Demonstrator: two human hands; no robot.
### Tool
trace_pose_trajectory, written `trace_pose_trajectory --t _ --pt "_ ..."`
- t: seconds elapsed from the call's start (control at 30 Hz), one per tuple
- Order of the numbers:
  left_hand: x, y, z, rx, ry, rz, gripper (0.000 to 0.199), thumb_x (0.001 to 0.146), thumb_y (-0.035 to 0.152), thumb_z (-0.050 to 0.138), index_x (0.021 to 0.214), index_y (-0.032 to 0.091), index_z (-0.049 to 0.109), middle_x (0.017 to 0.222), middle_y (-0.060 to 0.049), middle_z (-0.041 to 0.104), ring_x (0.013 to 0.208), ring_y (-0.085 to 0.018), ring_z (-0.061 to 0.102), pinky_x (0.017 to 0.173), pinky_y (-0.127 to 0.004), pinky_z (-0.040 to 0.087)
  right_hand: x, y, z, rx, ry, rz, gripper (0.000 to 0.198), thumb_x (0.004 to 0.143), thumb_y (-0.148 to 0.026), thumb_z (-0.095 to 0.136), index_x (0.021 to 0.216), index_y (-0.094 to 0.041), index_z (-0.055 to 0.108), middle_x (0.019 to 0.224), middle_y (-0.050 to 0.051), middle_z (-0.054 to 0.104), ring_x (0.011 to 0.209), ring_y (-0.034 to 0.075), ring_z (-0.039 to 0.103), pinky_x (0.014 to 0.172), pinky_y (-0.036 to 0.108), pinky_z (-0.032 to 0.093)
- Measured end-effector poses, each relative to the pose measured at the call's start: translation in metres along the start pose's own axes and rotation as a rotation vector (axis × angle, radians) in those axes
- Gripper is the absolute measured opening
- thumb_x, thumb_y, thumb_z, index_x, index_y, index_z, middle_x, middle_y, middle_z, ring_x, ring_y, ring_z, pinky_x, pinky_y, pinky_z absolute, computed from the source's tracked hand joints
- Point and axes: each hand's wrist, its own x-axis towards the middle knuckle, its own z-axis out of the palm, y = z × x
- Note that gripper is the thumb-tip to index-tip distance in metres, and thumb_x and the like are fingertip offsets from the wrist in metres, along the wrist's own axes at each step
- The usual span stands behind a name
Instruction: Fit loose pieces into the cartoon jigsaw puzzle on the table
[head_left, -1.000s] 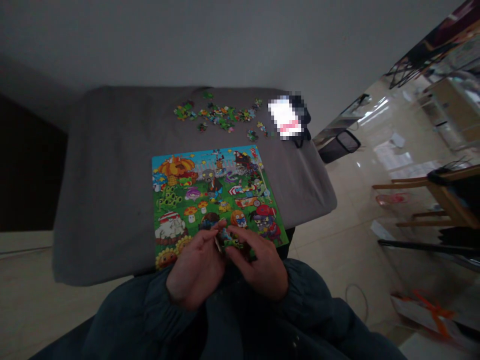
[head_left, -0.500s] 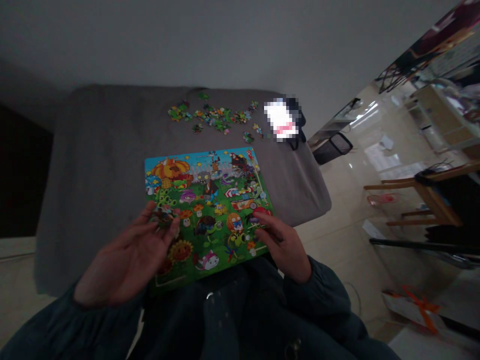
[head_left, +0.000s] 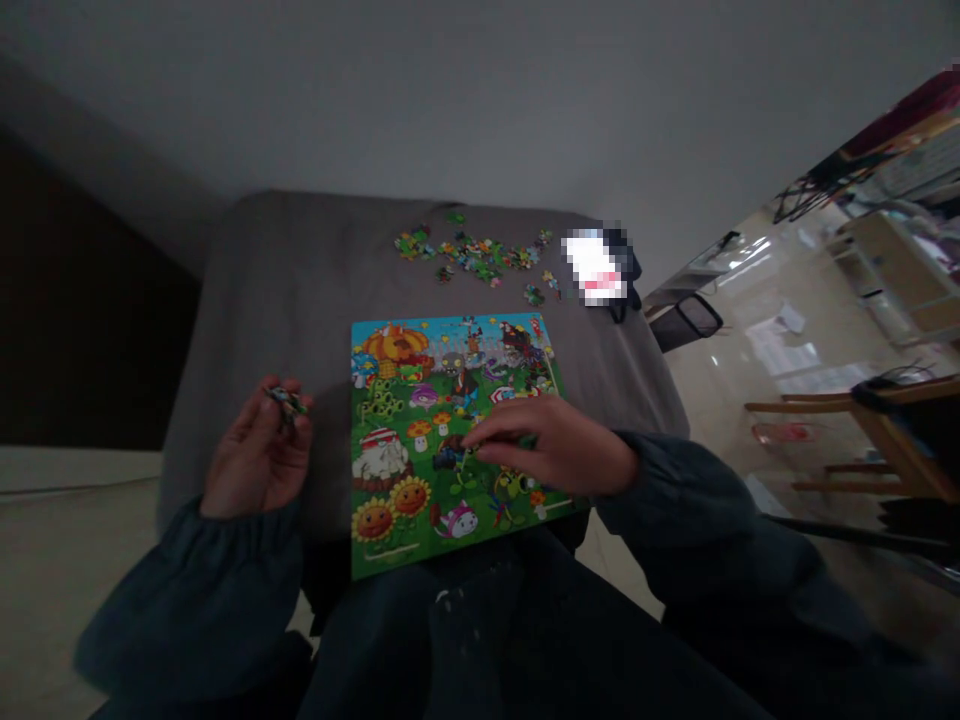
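Probably a room at home: a grey-draped desk [head_left: 315, 260] lies beneath the left grip [head_left: 262, 450] and right grip [head_left: 551, 445], a plain wall [head_left: 420, 100] beyond them; rightward of both, wooden furniture [head_left: 892, 432] stands on a glossy floor [head_left: 720, 400].

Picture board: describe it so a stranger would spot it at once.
Find the grey cloth-covered table against the wall. At its near edge, under the right hand, lies the rectangular picture board. Unlike the small loose puzzle pieces scattered beyond it, it is one big, flat, mostly green cartoon scene.
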Motion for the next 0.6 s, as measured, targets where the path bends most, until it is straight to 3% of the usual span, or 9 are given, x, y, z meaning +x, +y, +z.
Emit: trace_pose_trajectory --t 0.1,0.2,0.3,0.43,0.6 --pt "0.002 -0.002 -0.003 -0.075 -0.051 -0.023 0.047 0.111 0.008 0.029 0.093 0.019 0.070 0.080 0.006 0.079 0.063 -0.007 0.074 0.050 -0.009 0.054 0.052 0.014 0.017 0.080 -0.122 0.067 0.014 0.096 -0.016 0.070 0.104 -0.020 0.079 0.090 0.000 0.080 0.082 0.014 0.074 0.077 0.028 0.059" --pt "0.005 -0.004 -0.006 -0.132 -0.052 -0.012 0.048 0.111 0.012 0.027 0.087 0.017 0.068 0.071 0.002 0.074 0.052 -0.008 0.067 0.043 -0.014 0.050 0.100 0.030 0.035 0.090 -0.144 0.150 0.008 0.092 -0.012 0.073 0.097 -0.016 0.078 0.085 0.001 0.077 0.080 0.013 0.072 0.076 0.026 0.056" --pt "0.010 -0.006 -0.010 -0.168 -0.052 0.007 0.034 0.110 0.022 0.045 0.084 0.018 0.066 0.066 0.003 0.068 0.046 -0.007 0.059 0.042 -0.015 0.047 0.134 0.039 0.048 0.060 -0.135 0.246 0.007 0.090 -0.008 0.073 0.091 -0.013 0.077 0.083 0.002 0.076 0.075 0.012 0.068 0.072 0.025 0.053" --pt "0.014 -0.008 -0.017 -0.203 -0.084 0.007 0.024 0.100 0.030 0.069 0.079 0.018 0.064 0.063 0.004 0.059 0.045 -0.005 0.051 0.038 -0.012 0.038 0.150 0.042 0.059 0.053 -0.164 0.263 0.006 0.091 -0.008 0.073 0.095 -0.010 0.077 0.086 0.004 0.076 0.074 0.011 0.067 0.073 0.025 0.053" --pt "0.016 -0.009 -0.021 -0.216 -0.109 -0.010 0.023 0.099 0.030 0.069 0.080 0.019 0.064 0.064 0.004 0.057 0.046 -0.005 0.050 0.040 -0.013 0.038 0.148 0.042 0.069 0.010 -0.207 0.265 0.009 0.090 -0.008 0.075 0.097 -0.009 0.079 0.081 0.003 0.075 0.069 0.011 0.064 0.069 0.023 0.049"
